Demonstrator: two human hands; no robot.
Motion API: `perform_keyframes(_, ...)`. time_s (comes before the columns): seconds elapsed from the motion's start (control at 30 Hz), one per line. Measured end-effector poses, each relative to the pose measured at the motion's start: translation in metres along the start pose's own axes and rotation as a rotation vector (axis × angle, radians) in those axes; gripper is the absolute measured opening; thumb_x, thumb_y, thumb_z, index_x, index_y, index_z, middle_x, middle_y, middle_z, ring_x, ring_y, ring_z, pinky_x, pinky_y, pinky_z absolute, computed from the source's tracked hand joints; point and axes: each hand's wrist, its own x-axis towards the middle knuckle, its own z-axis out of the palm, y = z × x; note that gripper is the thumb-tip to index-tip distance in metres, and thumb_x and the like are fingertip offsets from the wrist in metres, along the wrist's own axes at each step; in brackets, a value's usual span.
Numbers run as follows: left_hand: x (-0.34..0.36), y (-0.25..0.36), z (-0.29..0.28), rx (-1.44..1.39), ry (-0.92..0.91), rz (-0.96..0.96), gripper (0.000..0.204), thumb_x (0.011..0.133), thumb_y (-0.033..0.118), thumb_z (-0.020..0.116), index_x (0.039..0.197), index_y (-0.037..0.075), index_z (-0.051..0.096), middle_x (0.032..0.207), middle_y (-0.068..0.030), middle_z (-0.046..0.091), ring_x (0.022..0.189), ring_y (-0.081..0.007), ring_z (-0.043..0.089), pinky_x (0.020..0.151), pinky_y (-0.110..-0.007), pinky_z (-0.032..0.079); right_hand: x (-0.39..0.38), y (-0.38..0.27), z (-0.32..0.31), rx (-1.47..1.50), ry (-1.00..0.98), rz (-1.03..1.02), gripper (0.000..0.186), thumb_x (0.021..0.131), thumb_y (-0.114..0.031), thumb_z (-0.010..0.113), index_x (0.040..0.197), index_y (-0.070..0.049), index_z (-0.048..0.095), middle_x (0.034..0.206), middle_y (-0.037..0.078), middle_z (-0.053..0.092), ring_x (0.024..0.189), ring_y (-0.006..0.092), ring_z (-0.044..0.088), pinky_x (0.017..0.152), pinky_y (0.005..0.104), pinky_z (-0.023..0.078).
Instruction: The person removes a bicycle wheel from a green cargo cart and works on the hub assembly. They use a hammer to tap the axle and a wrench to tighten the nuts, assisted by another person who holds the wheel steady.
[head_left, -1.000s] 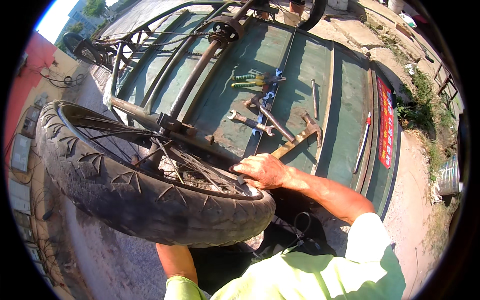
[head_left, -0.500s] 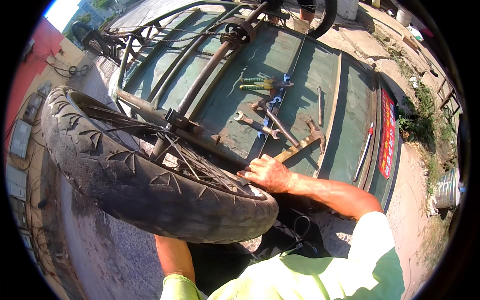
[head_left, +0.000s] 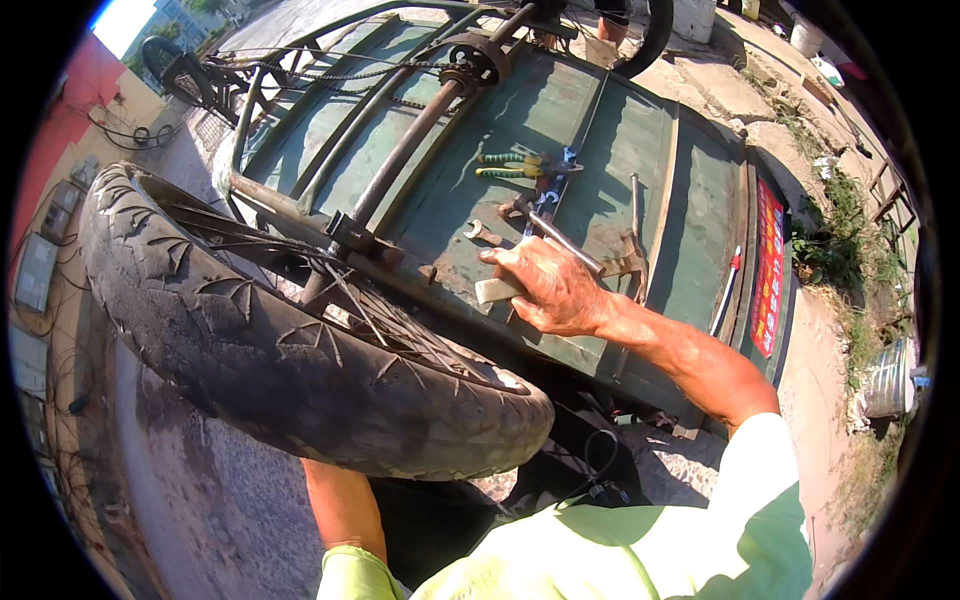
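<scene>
One likely head-heavy, stiff hammer (head_left: 634,264), best held by its pale handle (head_left: 496,290), fills the right hand (head_left: 555,288); the left hand's hold, hidden by the tyre (head_left: 300,375), cannot be told.

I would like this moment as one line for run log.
right hand: gripping pale-handled hammer | left hand: hidden behind tyre | nearby: pliers, open-ended wrench

1. You wear a pale yellow-green shirt (head_left: 590,550), nearly white where sun strikes it.
2. Your right sleeve (head_left: 755,470) ends around the elbow; your left sleeve (head_left: 358,575) shows its hem.
3. Your trousers (head_left: 425,515) look black.
4. Your right hand (head_left: 555,285) is bare.
</scene>
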Motion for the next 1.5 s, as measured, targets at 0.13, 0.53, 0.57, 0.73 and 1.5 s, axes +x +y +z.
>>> perform_keyframes(0.13, 0.003, 0.004, -0.001, -0.013, 0.0, 0.008, 0.042, 0.091, 0.035, 0.063, 0.12, 0.006, 0.052, 0.104, -0.0076, 0.064, 0.087, -0.0204, 0.063, 0.073, -0.036, 0.054, 0.016, -0.001, -0.038, -0.018, 0.176, 0.155, 0.073, 0.067, 0.002, 0.069, 0.135, -0.007, 0.043, 0.105, 0.011, 0.059, 0.098, 0.0281, 0.058, 0.089, 0.041, 0.049)
perform_keyframes(0.53, 0.044, 0.031, 0.037, -0.06, -0.077, 0.084, 0.042, 0.091, 0.034, 0.063, 0.12, 0.006, 0.051, 0.105, -0.0075, 0.064, 0.088, -0.0204, 0.064, 0.074, -0.036, 0.055, 0.041, 0.121, -0.142, -0.161, 0.77, 0.463, 0.069, 0.075, -0.014, 0.079, 0.134, -0.006, 0.045, 0.099, 0.007, 0.064, 0.088, 0.0165, 0.063, 0.081, 0.0308, 0.053)
perform_keyframes(0.57, 0.04, 0.029, 0.035, -0.056, -0.075, 0.081, 0.042, 0.091, 0.034, 0.063, 0.12, 0.006, 0.051, 0.105, -0.0075, 0.064, 0.089, -0.0204, 0.064, 0.074, -0.036, 0.055, 0.041, 0.131, -0.146, -0.15, 0.766, 0.489, 0.071, 0.079, -0.014, 0.078, 0.139, -0.004, 0.041, 0.103, 0.008, 0.061, 0.096, 0.0163, 0.06, 0.087, 0.0301, 0.051)
perform_keyframes(0.73, 0.019, 0.013, 0.013, -0.038, -0.04, 0.039, 0.042, 0.091, 0.034, 0.064, 0.121, 0.006, 0.051, 0.105, -0.0075, 0.064, 0.089, -0.0203, 0.064, 0.074, -0.036, 0.055, 0.053, 0.141, -0.142, -0.347, 0.798, 0.572, 0.072, 0.074, -0.021, 0.079, 0.135, -0.004, 0.045, 0.1, 0.008, 0.062, 0.089, 0.0161, 0.062, 0.084, 0.0308, 0.052)
perform_keyframes(1.5, 0.044, 0.017, 0.03, -0.041, -0.196, 0.015, 0.072, 0.078, 0.025, 0.077, 0.136, 0.009, 0.037, 0.115, -0.0085, 0.054, 0.103, -0.0199, 0.055, 0.082, -0.037, 0.052, 0.014, 0.088, -0.026, 0.335, 0.306, 0.73, 0.044, 0.085, 0.0, 0.063, 0.129, -0.004, 0.055, 0.104, 0.003, 0.062, 0.096, 0.0134, 0.06, 0.09, 0.0274, 0.049)
